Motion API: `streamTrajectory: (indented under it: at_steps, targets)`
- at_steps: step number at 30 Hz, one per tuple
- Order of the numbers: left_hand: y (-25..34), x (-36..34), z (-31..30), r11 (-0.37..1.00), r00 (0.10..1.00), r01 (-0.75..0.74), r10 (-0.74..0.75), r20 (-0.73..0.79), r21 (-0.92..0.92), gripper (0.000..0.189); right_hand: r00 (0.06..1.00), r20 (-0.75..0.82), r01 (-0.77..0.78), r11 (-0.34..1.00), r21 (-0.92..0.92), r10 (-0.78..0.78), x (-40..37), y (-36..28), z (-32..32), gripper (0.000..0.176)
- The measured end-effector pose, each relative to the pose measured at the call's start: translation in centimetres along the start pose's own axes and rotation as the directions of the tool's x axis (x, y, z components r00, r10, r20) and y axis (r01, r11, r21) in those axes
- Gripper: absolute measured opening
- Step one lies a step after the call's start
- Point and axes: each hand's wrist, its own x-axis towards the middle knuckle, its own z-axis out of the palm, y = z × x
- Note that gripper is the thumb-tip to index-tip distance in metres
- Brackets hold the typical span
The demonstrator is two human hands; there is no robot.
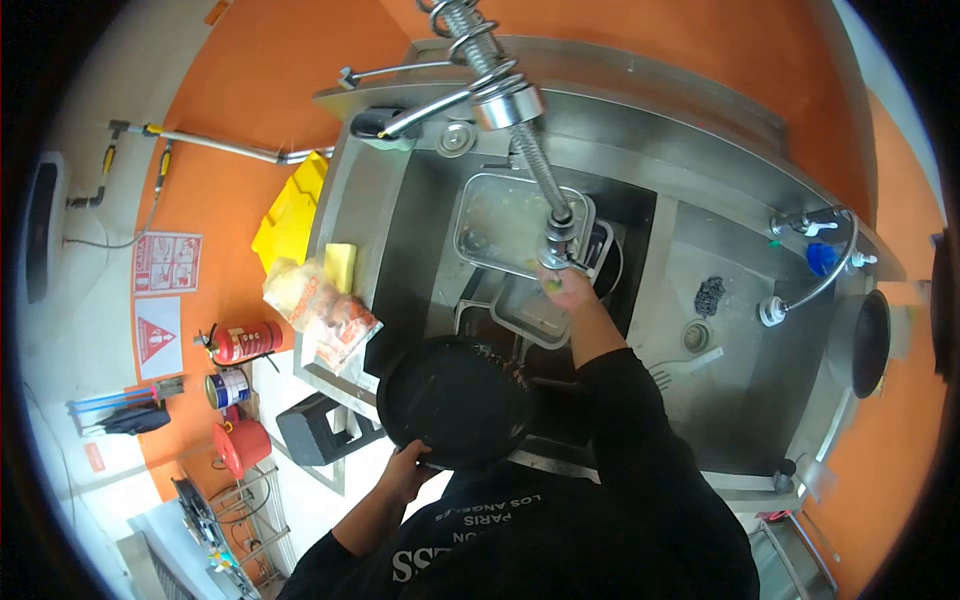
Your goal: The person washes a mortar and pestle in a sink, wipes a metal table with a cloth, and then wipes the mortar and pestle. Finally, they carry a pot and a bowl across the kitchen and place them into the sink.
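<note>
My left hand (405,472) grips the near edge of a round black pan (455,402), which is tilted over the front edge of the left sink basin. Small food bits cling to the pan's far right rim. My right hand (568,288) is closed around the spray head (558,245) at the end of the hanging metal hose. Under and beside the spray head, steel trays (520,222) lie in the basin, the upper one holding cloudy liquid. Something small and green shows by my right fingers.
A yellow sponge (340,267) and a plastic bag (345,325) lie on the left ledge. In the right basin are a slotted spatula (690,367) and a dark scrubber (709,297). A second faucet (808,222) stands at the right. A fire extinguisher (245,343) is at the left wall.
</note>
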Motion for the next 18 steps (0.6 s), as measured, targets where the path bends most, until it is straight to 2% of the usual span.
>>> streamTrajectory:
  at_steps: [1,3,4,5,7,8,9,11,12,13,14,15,16,17,18]
  targets:
    - [-0.1,0.2,-0.1,1.000,1.000,0.000,-0.001,0.011,0.009,0.040,1.000,-0.001,0.014,1.000,0.001,-0.014,0.3,-0.3,-0.9,0.017]
    - [-0.5,0.8,-1.0,1.000,0.997,0.004,-0.003,0.071,-0.010,0.042,0.952,0.245,-0.238,0.949,0.205,0.185,1.5,-0.1,-3.5,0.016]
    - [-0.6,1.1,-1.3,0.999,0.996,0.015,-0.018,0.084,0.031,0.041,0.962,0.268,0.191,0.850,-0.492,-0.061,3.7,0.8,-6.4,0.016]
    - [-0.4,0.9,-1.0,0.999,0.995,0.015,-0.019,0.096,0.039,0.041,0.961,0.266,0.202,0.847,-0.492,-0.074,2.7,0.8,-5.5,0.016]
    - [-0.1,0.4,-0.2,1.000,0.999,0.024,-0.024,0.039,0.003,0.040,0.977,-0.088,0.169,0.953,-0.252,-0.196,-1.9,0.5,0.7,0.017]
    - [-0.2,0.6,-0.4,1.000,0.998,0.016,-0.015,0.058,-0.015,0.038,0.922,-0.229,0.091,0.750,-0.655,-0.312,-6.0,-0.5,5.9,0.021]
    - [-0.3,0.8,-0.6,1.000,0.998,0.018,-0.017,0.066,-0.012,0.038,0.919,-0.231,0.094,0.747,-0.658,-0.319,-5.8,-1.3,5.9,0.021]
    - [-0.5,1.1,-0.8,0.999,0.998,0.032,-0.031,0.052,-0.020,0.040,0.740,-0.016,0.222,0.267,-0.938,-0.672,-4.5,-4.2,6.1,0.030]
    - [-0.4,1.0,-0.7,0.999,0.998,0.035,-0.033,0.050,-0.026,0.040,0.626,0.194,0.261,-0.031,-0.965,-0.755,-5.0,-6.6,7.7,0.032]
    - [-0.4,0.9,-0.6,1.000,0.998,0.022,-0.021,0.058,-0.012,0.040,0.506,0.414,0.256,-0.327,-0.910,-0.757,-5.8,-9.2,9.4,0.033]
    - [-0.3,0.7,-0.6,1.000,0.998,0.008,-0.008,0.061,0.000,0.040,0.548,0.388,0.216,-0.323,-0.921,-0.741,-8.7,-10.7,13.3,0.034]
    - [-0.6,1.0,-1.1,1.000,0.999,0.010,-0.010,0.044,-0.014,0.040,0.425,0.584,0.215,-0.550,-0.807,-0.692,-9.1,-12.5,15.0,0.033]
    - [-1.2,1.7,-1.8,0.997,0.995,-0.040,0.034,0.090,0.067,0.040,0.540,0.592,0.167,-0.613,-0.772,-0.598,-9.9,-14.7,16.9,0.031]
    - [-1.5,1.9,-2.2,0.986,0.988,-0.093,0.074,0.136,0.142,0.040,0.564,0.596,-0.029,-0.735,-0.677,-0.572,-9.6,-16.1,17.5,0.035]
    - [-0.7,0.9,-0.8,1.000,0.998,-0.006,0.008,0.055,-0.030,0.039,0.612,0.614,0.037,-0.758,-0.651,-0.498,-9.9,-17.3,17.6,0.037]
